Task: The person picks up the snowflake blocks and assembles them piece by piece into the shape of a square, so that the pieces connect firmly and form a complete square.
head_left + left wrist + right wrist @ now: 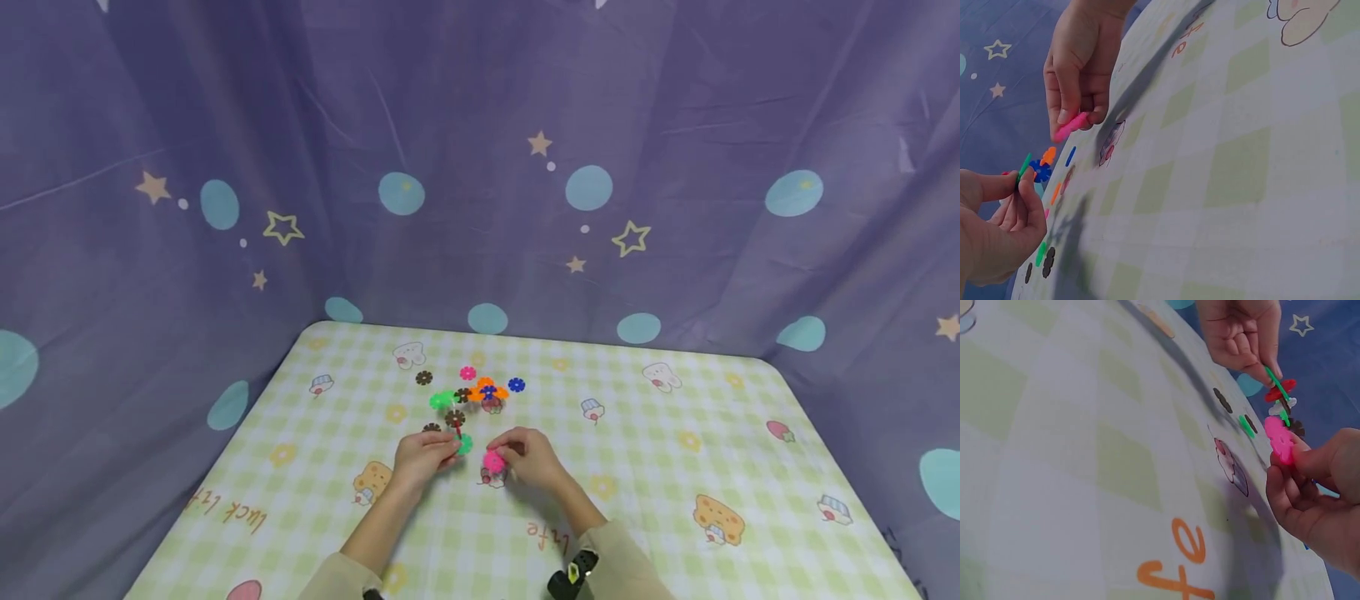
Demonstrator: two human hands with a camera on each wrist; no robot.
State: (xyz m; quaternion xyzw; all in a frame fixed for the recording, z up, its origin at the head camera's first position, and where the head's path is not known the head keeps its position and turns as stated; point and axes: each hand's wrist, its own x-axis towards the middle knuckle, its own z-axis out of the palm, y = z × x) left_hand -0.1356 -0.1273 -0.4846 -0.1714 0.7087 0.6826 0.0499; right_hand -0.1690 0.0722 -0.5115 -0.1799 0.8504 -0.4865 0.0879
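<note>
Beige right sleeve lies nearest the head camera, with a dark wrist device at its cuff. Beyond it, over the checked tablecloth, my two hands face each other. With thumb and fingertips of my right hand I pinch a pink notched disc, much of its edge left free. My left hand pinches a green disc, with a red disc joined to it, and past that a brown disc and a clear piece. How far that chain reaches among the coloured pieces behind, I cannot tell for certain. Pink and green are near each other but apart.

To handle these well, I judge it best to grip each disc by its rim, fingers clear of the free notches, and to turn the pink one crosswise so that notch meets notch. A straight, even push should suit better than a twist, which could pop the red joint. Steadying the green close to the join would spare the rest; the chain looks likely to sag or swing.
</note>
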